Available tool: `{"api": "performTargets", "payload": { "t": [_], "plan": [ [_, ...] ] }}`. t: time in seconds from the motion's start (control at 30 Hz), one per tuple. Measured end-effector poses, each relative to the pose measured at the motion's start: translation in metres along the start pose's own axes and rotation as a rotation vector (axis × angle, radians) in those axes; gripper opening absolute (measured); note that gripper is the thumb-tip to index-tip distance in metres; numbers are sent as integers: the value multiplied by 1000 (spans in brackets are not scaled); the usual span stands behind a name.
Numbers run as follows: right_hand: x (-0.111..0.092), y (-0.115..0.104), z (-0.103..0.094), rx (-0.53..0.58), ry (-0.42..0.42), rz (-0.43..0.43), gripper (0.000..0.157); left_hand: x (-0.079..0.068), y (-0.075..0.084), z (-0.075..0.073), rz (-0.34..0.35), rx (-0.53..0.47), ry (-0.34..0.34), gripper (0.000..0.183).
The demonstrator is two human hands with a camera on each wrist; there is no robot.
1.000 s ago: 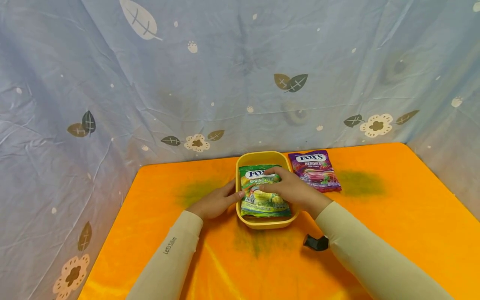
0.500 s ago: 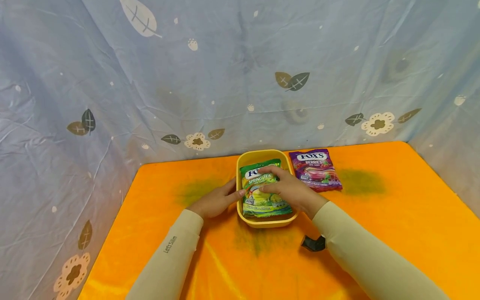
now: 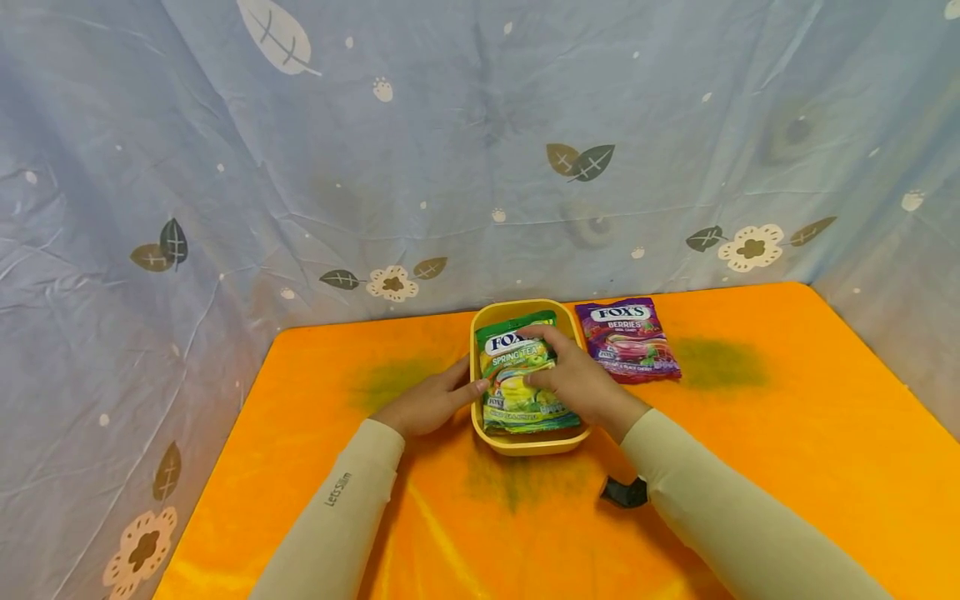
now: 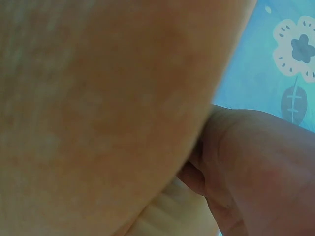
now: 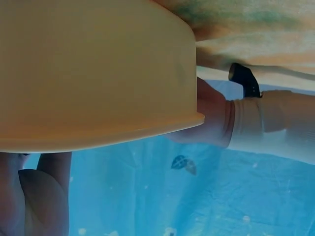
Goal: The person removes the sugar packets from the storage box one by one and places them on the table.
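A yellow plastic tub [image 3: 531,447] stands near the back edge of the table, with a green Fox's Spring Tea candy bag [image 3: 513,392] lying inside it, its top end raised toward the far rim. My left hand [image 3: 435,404] holds the tub's left side, thumb at the rim and fingers along the outer wall. Over the bag's right side, my right hand [image 3: 581,379] grips it with thumb and forefinger spread on the printed front; its other fingers are hidden. The right wrist view shows the tub's outer wall [image 5: 98,73] close up and the right fingers [image 5: 47,201] past its rim.
A purple Fox's Berries candy bag [image 3: 628,342] lies flat just right of the tub. An orange cloth [image 3: 787,467] covers the table. Behind it hangs a pale blue patterned curtain [image 3: 465,150]. A small black device [image 3: 624,492] sits under the right forearm.
The green candy bag has shifted up toward the tub's far rim, its top end lifting and turning slightly. My right hand has moved slightly left with it; my left hand stays at the tub.
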State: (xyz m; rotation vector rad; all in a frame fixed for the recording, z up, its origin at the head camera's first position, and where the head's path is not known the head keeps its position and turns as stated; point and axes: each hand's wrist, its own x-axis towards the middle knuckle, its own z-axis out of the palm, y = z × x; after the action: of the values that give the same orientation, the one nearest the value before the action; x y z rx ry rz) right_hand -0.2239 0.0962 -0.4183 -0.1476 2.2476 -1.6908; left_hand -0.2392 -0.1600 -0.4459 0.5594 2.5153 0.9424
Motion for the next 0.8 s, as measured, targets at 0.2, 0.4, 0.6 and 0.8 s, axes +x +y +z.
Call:
{"api": "performTargets", "payload": {
  "t": [0.2, 0.4, 0.6, 0.8],
  "plan": [
    [-1, 0, 1, -33, 17, -33, 61, 0, 0, -1, -6, -5, 2, 69],
    [-1, 2, 3, -54, 29, -58, 59, 0, 0, 0, -6, 2, 6, 68],
    [-8, -7, 5, -73, 32, -51, 59, -1, 0, 0, -4, -16, 11, 68],
    [-8, -5, 5, -10, 27, -51, 60, -3, 3, 0, -20, -22, 13, 66]
  ]
}}
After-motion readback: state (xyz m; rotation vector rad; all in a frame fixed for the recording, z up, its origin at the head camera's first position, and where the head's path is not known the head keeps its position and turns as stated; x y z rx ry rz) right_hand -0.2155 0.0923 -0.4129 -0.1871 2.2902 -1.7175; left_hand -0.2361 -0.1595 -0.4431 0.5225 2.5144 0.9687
